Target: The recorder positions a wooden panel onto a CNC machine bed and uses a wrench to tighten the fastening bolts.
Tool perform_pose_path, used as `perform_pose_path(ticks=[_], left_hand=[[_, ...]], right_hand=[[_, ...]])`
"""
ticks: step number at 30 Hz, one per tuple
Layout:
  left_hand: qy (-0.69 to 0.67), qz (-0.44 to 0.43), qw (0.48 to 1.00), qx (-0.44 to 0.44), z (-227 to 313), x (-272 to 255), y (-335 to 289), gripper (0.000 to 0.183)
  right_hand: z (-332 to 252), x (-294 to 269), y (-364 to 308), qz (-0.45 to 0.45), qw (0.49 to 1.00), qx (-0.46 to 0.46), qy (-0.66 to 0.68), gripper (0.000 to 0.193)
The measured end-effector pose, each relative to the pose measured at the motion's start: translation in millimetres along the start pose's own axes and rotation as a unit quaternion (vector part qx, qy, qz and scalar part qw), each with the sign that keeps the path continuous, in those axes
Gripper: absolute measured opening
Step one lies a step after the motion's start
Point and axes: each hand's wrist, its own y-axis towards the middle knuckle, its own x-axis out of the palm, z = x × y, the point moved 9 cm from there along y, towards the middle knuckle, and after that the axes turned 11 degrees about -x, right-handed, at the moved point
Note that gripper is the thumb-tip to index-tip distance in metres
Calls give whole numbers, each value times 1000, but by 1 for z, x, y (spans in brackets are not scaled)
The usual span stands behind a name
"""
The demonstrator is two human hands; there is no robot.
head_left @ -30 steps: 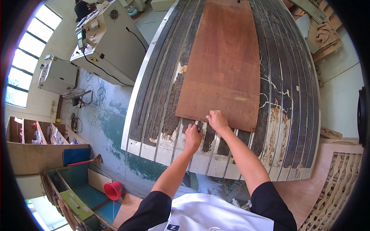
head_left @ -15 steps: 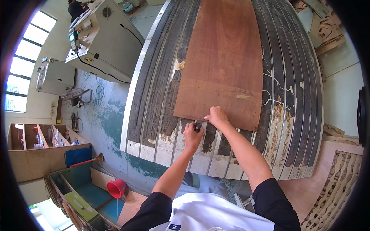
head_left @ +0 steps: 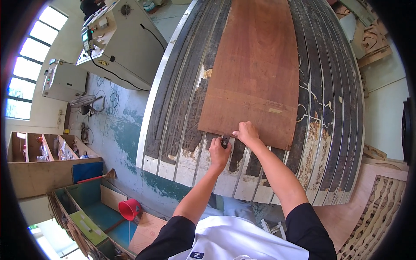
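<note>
Wooden sheet, head view: the flat reddish-brown sheet [head_left: 255, 82] lies lengthwise on the dark-slatted table [head_left: 173, 108], set back from its near edge.
Left hand [head_left: 219, 155]: curled around a small dark piece [head_left: 225, 141] beside the sheet's near edge.
Right hand [head_left: 248, 133]: apart from the left, on that edge; grip unclear.
Handling: probably stiff, fairly light; long edges suit holding.
Markings: dark patch [head_left: 196, 255], pale mark, on the white shirt [head_left: 242, 238].

The brown board [head_left: 253, 78] is cut off at its far end by the upper edge. A small dark object [head_left: 225, 141] is partly covered by the left hand [head_left: 219, 153] (its kind cannot be told). A co-worker [head_left: 89, 6] is cropped by the same upper edge.
</note>
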Motion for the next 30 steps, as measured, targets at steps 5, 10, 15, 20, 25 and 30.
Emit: perform_pose_path(ticks=[5, 10, 15, 20, 25, 30], left_hand=[[-19, -11, 999, -23, -4, 2, -1, 27], [-27, -11, 999, -33, -4, 4, -1, 25], [10, -36, 999, 19, -1, 8, 1, 23], [-15, -55, 998, 6, -2, 10, 2, 26], [-12, -65, 998, -18, 1, -12, -2, 44], [30, -24, 999, -10, -54, -101, -51, 49]], right_hand=[[-2, 0, -6, 14, 1000, -11, 3, 36], [0, 2, -5, 29, 999, -31, -2, 36], [-2, 2, -6, 55, 997, -46, -11, 36], [0, -1, -8, 61, 997, -37, -1, 36], [0, 5, -5, 65, 995, -72, 6, 30], [-23, 2, -11, 115, 977, -176, 28, 24]])
